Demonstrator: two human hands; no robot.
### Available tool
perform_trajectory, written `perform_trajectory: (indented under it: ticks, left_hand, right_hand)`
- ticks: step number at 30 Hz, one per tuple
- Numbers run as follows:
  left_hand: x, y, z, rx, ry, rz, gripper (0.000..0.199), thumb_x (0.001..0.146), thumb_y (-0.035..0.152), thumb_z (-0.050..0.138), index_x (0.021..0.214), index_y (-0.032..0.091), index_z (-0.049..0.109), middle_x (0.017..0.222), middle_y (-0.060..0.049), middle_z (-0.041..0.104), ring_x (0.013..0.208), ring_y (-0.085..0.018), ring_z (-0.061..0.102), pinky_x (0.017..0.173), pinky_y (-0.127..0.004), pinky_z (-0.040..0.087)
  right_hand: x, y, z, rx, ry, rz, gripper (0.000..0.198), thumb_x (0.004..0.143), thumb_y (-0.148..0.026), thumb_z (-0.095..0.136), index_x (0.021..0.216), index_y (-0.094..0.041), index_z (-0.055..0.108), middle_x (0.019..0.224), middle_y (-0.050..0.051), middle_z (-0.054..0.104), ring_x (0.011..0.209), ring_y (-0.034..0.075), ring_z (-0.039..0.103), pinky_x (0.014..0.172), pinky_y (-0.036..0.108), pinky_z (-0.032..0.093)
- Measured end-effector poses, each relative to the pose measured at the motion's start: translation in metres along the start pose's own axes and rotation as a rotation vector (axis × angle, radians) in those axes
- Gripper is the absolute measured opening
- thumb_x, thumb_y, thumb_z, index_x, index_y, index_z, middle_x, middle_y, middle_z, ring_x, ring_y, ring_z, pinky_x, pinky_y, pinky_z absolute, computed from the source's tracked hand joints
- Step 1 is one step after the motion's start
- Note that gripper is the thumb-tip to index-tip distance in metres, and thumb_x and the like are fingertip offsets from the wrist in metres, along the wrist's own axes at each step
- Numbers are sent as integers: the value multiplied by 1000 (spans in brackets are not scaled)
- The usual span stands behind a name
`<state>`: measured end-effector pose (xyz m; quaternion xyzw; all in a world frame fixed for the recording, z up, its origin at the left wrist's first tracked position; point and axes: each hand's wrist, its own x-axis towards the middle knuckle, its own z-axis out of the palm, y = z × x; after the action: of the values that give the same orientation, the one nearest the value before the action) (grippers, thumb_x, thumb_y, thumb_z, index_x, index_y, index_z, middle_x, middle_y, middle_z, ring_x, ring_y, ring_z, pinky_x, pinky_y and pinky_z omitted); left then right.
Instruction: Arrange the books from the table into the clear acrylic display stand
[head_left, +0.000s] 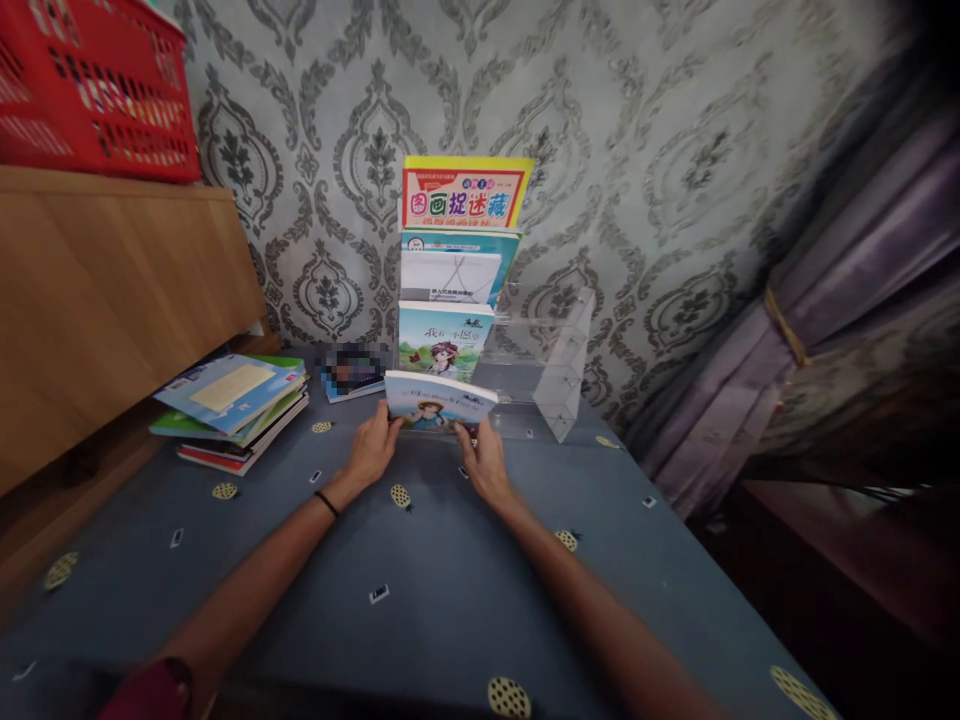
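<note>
A light-blue picture book (435, 402) with a figure in a hat on its cover is held by its two lower sides. My left hand (373, 442) grips its left edge, thumb in front. My right hand (486, 458) grips the right lower edge the same way. The book is at the front tier of a clear acrylic rack (566, 370); whether it rests in the slot I cannot tell. Behind it, stepped upward, stand a green-blue book (444, 340), a white-covered book (450, 274), a teal book (502, 243) and a yellow-and-red book (465, 195).
A stack of books (232, 410) lies at the left, beside a wooden cabinet (120, 310) bearing a red basket (97, 95). Another book (356, 385), partly blurred, lies left of the rack. Patterned blue cloth (450, 610) covers the surface. A purple curtain (817, 300) hangs right.
</note>
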<state>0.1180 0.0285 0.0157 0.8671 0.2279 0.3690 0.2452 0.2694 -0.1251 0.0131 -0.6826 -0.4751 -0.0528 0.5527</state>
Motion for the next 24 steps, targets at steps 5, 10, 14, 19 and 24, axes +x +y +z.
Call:
perform_trajectory:
  ticks: [5,10,14,19,24]
  left_hand:
    - [24,17,-9,-5,97,53,15,96,29,49,108,21,52,88,-5,67,77,-22,64,71,-30,45]
    - [45,29,-22,-35,158,110,10,96,29,50,99,21,54,86,-4,66,78,-20,62,72,-29,44]
    - [56,33,-28,-40,179,142,6,95,26,50,94,21,54,82,-2,63,76,-19,60,71,-27,43]
    - [58,29,-24,-46,165,149,7,94,24,51,88,20,52,79,-1,62,74,-18,58,70,-26,41]
    - [56,23,-17,-27,147,161,7,94,23,50,87,20,52,82,-3,61,78,-19,57,72,-27,42]
  right_hand:
    - [27,-7,-5,-1,53,-21,26,96,-43,47,109,-22,54,99,11,74,84,26,68,75,37,54]
    - [47,-16,-10,2,98,-67,26,97,-44,46,107,-22,55,96,8,72,81,22,66,72,33,52]
    - [57,-20,-12,29,100,-90,27,97,-43,47,112,-22,55,95,8,72,89,23,66,75,33,52]
    - [57,-17,-13,44,70,-87,28,96,-41,48,114,-21,56,102,10,72,90,24,67,75,33,52]
    - [55,-8,-11,32,43,-57,28,95,-41,48,112,-20,56,103,10,72,88,24,67,74,33,51]
